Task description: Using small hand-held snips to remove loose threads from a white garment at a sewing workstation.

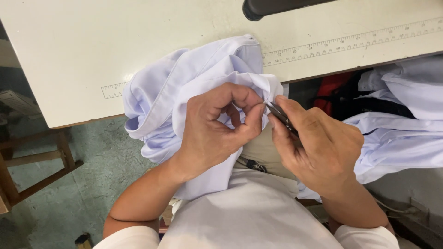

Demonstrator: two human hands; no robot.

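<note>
- Nearest the camera, the person's white top fills the bottom of the view, with both bare forearms reaching forward from it.
- The left hand (217, 127) has its grip closed on a fold of the pale lilac garment (184, 83), thumb and forefinger pinching the cloth at its right edge.
- The right hand (318, 145) has its grip closed around small dark snips (281, 117), whose tips point up-left and meet the pinched fold just beside the left thumb.
- The garment is bunched in a heap, draped from the person's lap up over the near edge of the counter (69, 55).
- To the right, below the counter edge, more pale cloth (401, 129) lies piled, with something red (334, 90) behind it.
- To the left, a wooden frame (41, 157) stands on the greenish floor.
- Along the cream counter runs a printed ruler strip (350, 41).
- At the far top edge, a dark rounded machine part (272, 7) shows.
</note>
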